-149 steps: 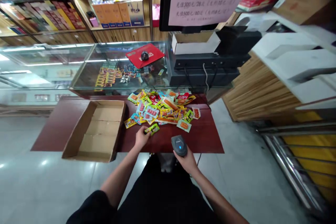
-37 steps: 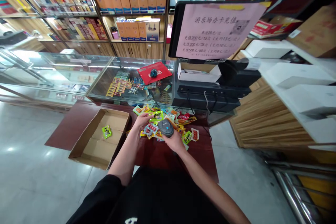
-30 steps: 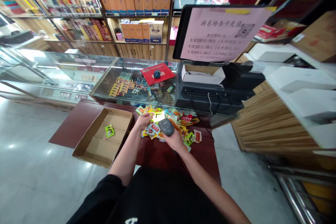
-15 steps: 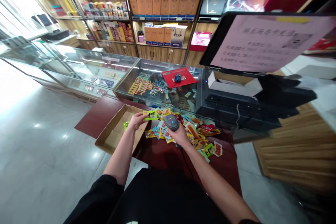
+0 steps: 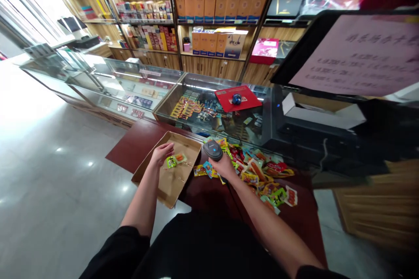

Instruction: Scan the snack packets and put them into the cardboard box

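Note:
My left hand (image 5: 162, 154) is over the shallow cardboard box (image 5: 170, 188), its fingers stretched out and nothing seen in them. Just under the fingertips, a green snack packet (image 5: 170, 162) and a packet with an orange sausage-like piece (image 5: 180, 158) lie in the box. My right hand (image 5: 224, 166) is closed around the grip of a dark grey barcode scanner (image 5: 213, 150), which shows a small blue light. Beside and beyond it spreads a pile of colourful snack packets (image 5: 252, 178), partly covered by my hand and forearm.
The dark red counter (image 5: 209, 196) carries box and pile. Behind is a glass display case (image 5: 196, 117) with a red mat (image 5: 248, 101) and a small dark blue object (image 5: 236, 99) on top. At right stands a screen with a pink notice (image 5: 363, 56) above a white tray (image 5: 321, 113).
My left hand has let go of the green packet and moved left over the box, where packets lie. The scanner stays in my right hand. The whole view has shifted a little.

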{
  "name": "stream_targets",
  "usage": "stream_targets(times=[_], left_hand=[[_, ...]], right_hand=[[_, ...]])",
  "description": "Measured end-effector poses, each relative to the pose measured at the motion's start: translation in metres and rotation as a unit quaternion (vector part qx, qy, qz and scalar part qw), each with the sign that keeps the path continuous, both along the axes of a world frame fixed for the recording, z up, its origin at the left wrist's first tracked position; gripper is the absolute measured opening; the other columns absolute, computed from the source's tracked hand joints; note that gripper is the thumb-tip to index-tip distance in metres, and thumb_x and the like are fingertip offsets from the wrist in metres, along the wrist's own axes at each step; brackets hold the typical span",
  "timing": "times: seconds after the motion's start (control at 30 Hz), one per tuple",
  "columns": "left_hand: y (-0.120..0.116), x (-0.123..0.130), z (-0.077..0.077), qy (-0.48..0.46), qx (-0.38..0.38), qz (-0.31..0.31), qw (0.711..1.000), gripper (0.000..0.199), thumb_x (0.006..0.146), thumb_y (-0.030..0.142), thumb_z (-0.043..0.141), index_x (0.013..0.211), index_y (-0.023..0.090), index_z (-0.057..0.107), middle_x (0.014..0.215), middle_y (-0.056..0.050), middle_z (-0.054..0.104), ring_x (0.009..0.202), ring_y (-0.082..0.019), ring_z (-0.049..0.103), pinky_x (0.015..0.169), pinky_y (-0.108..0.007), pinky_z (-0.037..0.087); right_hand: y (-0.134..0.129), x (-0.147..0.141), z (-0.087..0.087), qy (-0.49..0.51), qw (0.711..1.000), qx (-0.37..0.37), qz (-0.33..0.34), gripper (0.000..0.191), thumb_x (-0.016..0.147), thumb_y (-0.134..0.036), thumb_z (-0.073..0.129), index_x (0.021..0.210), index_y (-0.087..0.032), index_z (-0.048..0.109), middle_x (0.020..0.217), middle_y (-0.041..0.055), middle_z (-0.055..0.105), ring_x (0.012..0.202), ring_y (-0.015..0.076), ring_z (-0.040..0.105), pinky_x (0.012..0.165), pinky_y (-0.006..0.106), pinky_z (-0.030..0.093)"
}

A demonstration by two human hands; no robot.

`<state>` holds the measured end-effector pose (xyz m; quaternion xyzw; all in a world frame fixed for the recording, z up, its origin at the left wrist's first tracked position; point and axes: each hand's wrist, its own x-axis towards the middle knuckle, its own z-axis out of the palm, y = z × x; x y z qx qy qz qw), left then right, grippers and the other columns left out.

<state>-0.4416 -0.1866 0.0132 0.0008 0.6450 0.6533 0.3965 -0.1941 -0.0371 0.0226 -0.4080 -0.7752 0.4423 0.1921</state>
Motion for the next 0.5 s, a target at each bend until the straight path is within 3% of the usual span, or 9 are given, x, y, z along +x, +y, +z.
stream_targets(times=[0.2,0.5], left_hand=[[0.053,0.045,-0.004,-0.007,-0.012,-0.085,0.996,0.04,0.055,0.03,0.088,0.083,0.009,0.071,0.072,-0.005,0.067,0.064,-0.011,0.063,0.067,-0.025,0.054],[0.158,0.181,-0.025,0.033,-0.027,-0.318,0.947,0.032,0.06,0.033,0.084,0.082,0.012,0.074,0.07,-0.005,0.068,0.056,-0.011,0.059,0.057,-0.024,0.051]], right_hand=[[0.014,0.032,0.003,0.004,0.999,0.01,-0.053,0.023,0.069,-0.033,0.067,0.088,-0.02,0.072,0.085,0.0077,0.075,0.087,0.0281,0.071,0.073,0.034,0.055],[0.037,0.133,0.006,-0.012,0.986,0.016,-0.167,0.026,0.07,-0.035,0.067,0.091,-0.019,0.071,0.088,0.0094,0.076,0.087,0.028,0.071,0.07,0.032,0.054]])
